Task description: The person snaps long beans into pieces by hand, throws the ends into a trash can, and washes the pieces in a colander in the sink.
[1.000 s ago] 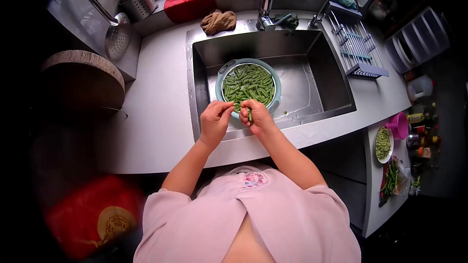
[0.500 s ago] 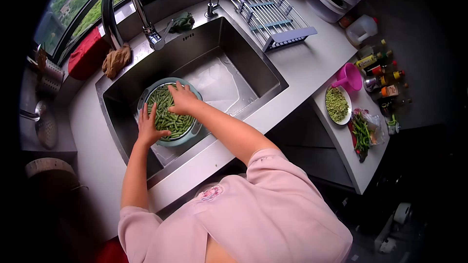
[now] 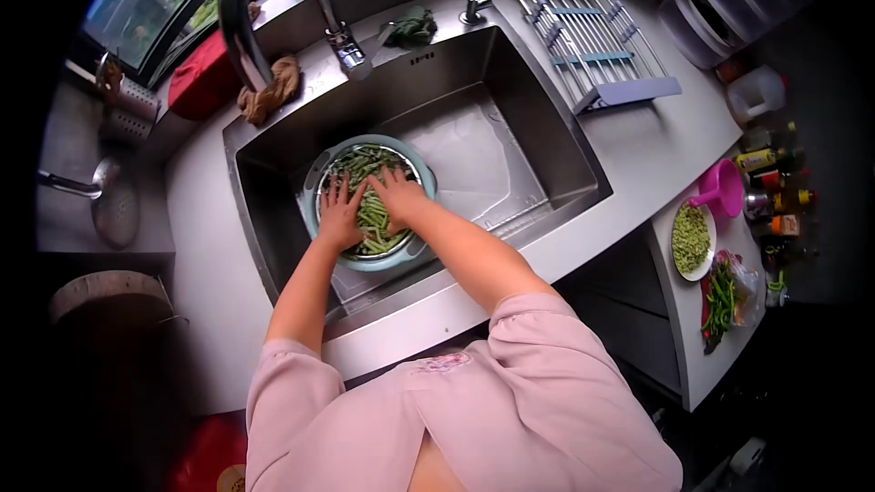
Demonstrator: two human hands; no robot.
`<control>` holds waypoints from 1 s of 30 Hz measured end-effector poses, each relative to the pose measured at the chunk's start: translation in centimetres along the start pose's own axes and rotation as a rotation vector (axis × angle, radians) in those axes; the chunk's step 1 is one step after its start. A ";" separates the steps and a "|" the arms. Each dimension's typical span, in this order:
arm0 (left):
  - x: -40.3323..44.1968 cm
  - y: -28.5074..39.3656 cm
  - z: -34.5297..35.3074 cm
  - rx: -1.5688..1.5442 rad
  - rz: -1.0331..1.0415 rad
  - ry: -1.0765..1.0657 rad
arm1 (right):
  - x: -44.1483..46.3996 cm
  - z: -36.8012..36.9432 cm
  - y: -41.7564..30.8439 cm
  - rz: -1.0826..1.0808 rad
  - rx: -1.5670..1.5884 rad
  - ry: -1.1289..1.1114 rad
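Cut green beans (image 3: 372, 219) fill a round basin with a light blue rim (image 3: 424, 173), which stands in the left part of the steel sink (image 3: 510, 150). My left hand (image 3: 341, 217) lies on the beans at the left side, fingers stretched out and pointing away from me. Beside it, my right hand (image 3: 398, 196) rests on the beans with its fingers spread. The two hands are close together, fingertips and thumbs nearly meeting. Beans show between and beyond them; those under the palms are hidden.
A chrome faucet (image 3: 346, 50) reaches over the sink's back edge, with a brown cloth (image 3: 272, 91) at its base. A drying rack (image 3: 592, 46) stands right. On the side counter are a bowl of chopped greens (image 3: 691, 241), a pink funnel (image 3: 723, 189) and green peppers (image 3: 719, 296).
My hands have come closer together and pressed down flatter over the beans. The whole view has shifted, so the sink and basin now appear further right.
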State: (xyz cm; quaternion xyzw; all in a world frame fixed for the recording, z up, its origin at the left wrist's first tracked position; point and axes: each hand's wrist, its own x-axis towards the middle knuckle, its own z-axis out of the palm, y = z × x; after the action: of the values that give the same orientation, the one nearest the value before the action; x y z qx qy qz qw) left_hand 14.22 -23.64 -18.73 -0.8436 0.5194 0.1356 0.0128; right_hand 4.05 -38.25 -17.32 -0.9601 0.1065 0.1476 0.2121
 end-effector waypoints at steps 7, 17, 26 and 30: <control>1.0 -0.3 1.4 -0.170 -0.087 -0.121 | 1.8 1.4 -0.2 0.031 -0.082 -0.089; -0.1 -1.2 0.5 -0.181 -0.022 0.035 | 1.0 0.8 -1.7 -0.037 -0.041 0.045; -3.3 -2.9 -5.2 -0.453 0.014 0.112 | -1.7 -3.5 -1.4 -0.251 0.161 0.115; -4.4 -2.4 -6.1 -0.249 -0.136 -0.004 | -1.4 -5.3 0.5 -0.080 0.085 0.253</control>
State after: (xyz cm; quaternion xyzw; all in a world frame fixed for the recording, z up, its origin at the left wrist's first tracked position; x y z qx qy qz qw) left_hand 15.77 -19.74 -12.04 -0.8716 0.4404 0.1992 -0.0819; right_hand 3.89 -40.81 -12.47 -0.9647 0.1002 0.0121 0.2433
